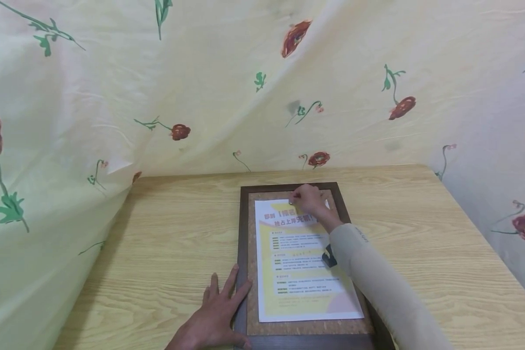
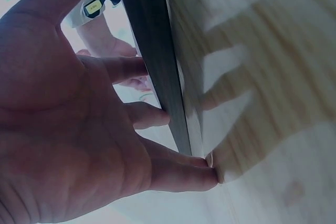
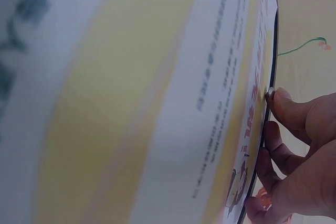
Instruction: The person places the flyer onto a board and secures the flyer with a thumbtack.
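A corkboard with a dark wooden frame lies on the table. Over its cork is a yellow-and-white printed poster. Near the poster's top edge, my right hand has its thumb and bent fingers at a small metallic thumbtack. The thumb tip presses on the tack, and the other fingertips rest along the board's top. With fingers spread, my left hand rests against the left side of the frame; in the left wrist view, some fingertips reach down beside the frame to the tabletop.
The board lies on a light wood-grain table. Flower-printed cloth hangs behind the table and along both sides. A dark wrist strap at my right forearm overlaps the poster's right edge in the head view.
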### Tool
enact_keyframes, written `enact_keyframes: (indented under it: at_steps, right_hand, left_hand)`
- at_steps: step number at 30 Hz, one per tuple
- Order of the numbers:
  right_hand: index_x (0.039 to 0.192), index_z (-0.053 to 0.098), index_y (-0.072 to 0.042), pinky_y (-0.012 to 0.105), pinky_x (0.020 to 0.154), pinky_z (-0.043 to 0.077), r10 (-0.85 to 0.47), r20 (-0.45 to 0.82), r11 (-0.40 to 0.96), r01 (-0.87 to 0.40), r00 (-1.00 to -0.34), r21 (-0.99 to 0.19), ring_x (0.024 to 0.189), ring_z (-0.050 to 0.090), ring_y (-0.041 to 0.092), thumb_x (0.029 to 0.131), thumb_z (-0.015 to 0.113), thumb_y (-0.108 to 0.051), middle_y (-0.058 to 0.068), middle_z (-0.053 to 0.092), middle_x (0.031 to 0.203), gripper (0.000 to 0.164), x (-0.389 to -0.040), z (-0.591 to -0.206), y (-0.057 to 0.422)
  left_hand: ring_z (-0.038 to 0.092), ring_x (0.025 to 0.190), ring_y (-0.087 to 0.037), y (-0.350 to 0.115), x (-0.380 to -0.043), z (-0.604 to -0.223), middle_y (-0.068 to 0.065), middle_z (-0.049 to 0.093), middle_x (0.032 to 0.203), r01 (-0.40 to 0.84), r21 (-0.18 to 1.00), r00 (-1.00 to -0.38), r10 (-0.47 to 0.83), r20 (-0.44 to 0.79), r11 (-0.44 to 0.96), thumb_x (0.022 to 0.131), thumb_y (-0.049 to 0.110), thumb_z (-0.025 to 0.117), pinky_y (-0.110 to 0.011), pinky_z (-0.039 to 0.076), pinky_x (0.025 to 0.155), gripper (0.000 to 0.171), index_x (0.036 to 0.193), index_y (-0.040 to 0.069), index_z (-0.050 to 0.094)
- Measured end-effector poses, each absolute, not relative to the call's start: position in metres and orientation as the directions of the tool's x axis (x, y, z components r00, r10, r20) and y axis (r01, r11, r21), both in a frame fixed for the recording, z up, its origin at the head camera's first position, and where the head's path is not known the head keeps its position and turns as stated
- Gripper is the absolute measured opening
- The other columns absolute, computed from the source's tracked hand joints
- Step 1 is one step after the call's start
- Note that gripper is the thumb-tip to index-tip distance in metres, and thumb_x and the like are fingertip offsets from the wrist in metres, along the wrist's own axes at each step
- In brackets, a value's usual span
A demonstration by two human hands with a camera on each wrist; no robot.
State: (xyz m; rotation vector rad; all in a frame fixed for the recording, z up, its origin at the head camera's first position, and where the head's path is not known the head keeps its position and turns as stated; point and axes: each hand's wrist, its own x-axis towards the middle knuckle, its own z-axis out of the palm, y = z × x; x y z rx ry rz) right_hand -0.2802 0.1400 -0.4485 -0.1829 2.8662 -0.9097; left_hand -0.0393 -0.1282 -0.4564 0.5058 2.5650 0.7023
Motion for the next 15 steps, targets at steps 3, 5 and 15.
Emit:
enact_keyframes:
  at_steps: [3,5,15]
  right_hand:
    - [0.094,0.076,-0.008,0.073,0.108,0.008,-0.155,-0.078,0.815,-0.083,-0.985,-0.574,0.097,0.058,0.03,0.093,0.068,-0.013,0.008,0.072,0.095,0.01,-0.2792,-0.4489,0.1405]
    - [0.094,0.077,-0.007,0.074,0.107,0.01,-0.16,-0.068,0.816,-0.093,-0.985,-0.57,0.097,0.058,0.031,0.094,0.068,-0.013,0.009,0.072,0.096,0.01,-0.2783,-0.4491,0.1407]
    - [0.091,0.077,-0.01,0.074,0.105,0.012,-0.136,-0.047,0.833,-0.088,-0.99,-0.547,0.1,0.057,0.033,0.092,0.07,-0.014,0.008,0.072,0.098,0.008,-0.2791,-0.4533,0.1389]
  left_hand:
    - [0.005,0.129,-0.074,-0.1284,-0.039,-0.4563,-0.023,0.01,0.162,0.23,0.545,-0.84,0.448,-0.308,0.806,0.052,0.062,0.089,-0.08,0.021,0.099,0.124,0.155,0.019,0.035]
    - [0.006,0.129,-0.074,-0.1289,-0.0389,-0.4563,-0.023,0.009,0.162,0.233,0.545,-0.839,0.451,-0.306,0.805,0.052,0.063,0.089,-0.08,0.021,0.099,0.124,0.155,0.019,0.035]
    - [0.006,0.129,-0.074,-0.1299,-0.0387,-0.4558,-0.023,0.01,0.161,0.239,0.546,-0.838,0.455,-0.303,0.803,0.053,0.063,0.088,-0.079,0.022,0.099,0.124,0.154,0.017,0.036]
